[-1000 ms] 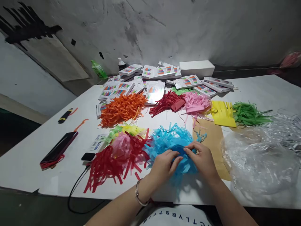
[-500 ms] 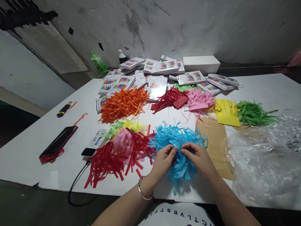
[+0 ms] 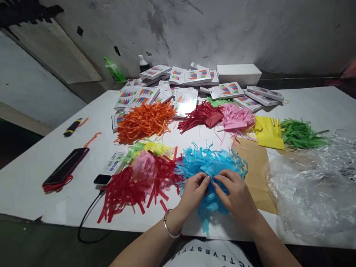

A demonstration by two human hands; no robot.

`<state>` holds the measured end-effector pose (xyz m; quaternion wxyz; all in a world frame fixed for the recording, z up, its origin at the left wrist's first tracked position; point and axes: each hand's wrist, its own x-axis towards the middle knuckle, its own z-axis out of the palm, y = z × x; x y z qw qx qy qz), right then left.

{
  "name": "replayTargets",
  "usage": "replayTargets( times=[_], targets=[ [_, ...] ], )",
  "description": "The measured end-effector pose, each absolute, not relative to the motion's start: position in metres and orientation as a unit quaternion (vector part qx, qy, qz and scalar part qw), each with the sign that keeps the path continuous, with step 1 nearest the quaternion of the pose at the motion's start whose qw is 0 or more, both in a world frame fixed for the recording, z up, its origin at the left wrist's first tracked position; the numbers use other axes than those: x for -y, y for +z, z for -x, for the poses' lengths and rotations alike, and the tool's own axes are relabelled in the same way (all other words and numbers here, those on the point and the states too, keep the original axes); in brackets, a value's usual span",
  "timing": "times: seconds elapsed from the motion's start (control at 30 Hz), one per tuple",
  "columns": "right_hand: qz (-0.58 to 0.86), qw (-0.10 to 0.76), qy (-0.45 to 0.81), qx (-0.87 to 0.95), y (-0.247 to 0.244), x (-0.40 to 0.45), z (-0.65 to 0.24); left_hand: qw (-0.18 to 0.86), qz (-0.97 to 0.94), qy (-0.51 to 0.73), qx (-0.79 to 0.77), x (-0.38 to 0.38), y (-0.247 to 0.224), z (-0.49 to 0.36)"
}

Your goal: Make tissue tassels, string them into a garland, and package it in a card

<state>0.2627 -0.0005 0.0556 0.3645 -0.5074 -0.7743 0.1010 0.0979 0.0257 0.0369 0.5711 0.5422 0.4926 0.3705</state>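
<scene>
In front of me lies a fluffy heap of blue tissue paper fringe [image 3: 205, 159], its cut strips spreading around both hands and hanging toward the table's front edge. My left hand [image 3: 196, 191], with a silver bangle on the wrist, pinches the blue fringe between thumb and curled forefinger. Close beside it, my right hand [image 3: 236, 193] holds a bit of the same blue paper at its thumb and forefinger tips. Exactly which strip sits between the fingers is partly hidden. Red fringe [image 3: 122, 193] and pink tissue [image 3: 144, 167] lie to the left of the hands.
Behind are orange fringe [image 3: 144, 122], dark red fringe [image 3: 200, 115], pink fringe [image 3: 237, 116], yellow fringe [image 3: 268, 131] and green fringe [image 3: 303, 133]. Printed boxes [image 3: 194, 76] pile up by the wall. Clear plastic [image 3: 308, 196] lies right, a phone [image 3: 66, 167] left.
My right hand has turned and its thumb has dropped lower, with a wider gap behind the fingertips. The left hand stays nearly in place. Some blue strips have shifted under the hands.
</scene>
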Motion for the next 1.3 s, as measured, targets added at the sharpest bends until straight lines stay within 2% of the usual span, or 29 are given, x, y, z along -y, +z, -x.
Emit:
replayTargets(
  times=[0.13,0.4,0.53,0.83,1.17,1.3],
  targets=[
    [0.506,0.361,0.049,0.782,0.056,0.001,-0.262,0.555,-0.556,0.364,-0.500,-0.025,0.037,-0.098],
    [0.519,0.312,0.037,0.795,0.059,0.005,-0.261,0.540,-0.561,0.361,-0.513,-0.024,0.037,-0.099],
    [0.521,0.327,0.045,0.787,0.058,0.004,-0.261,0.548,-0.554,0.365,-0.510,-0.023,0.034,-0.099],
    [0.522,0.356,0.152,0.760,0.054,-0.003,-0.269,0.622,-0.481,0.366,-0.498,-0.025,0.031,-0.103],
    [0.553,0.396,0.363,0.637,0.059,-0.007,-0.274,0.610,-0.484,0.371,-0.507,-0.027,0.035,-0.103],
    [0.535,0.417,0.402,0.615,0.056,-0.009,-0.275,0.615,-0.478,0.374,-0.504,-0.026,0.032,-0.104]
  ],
)
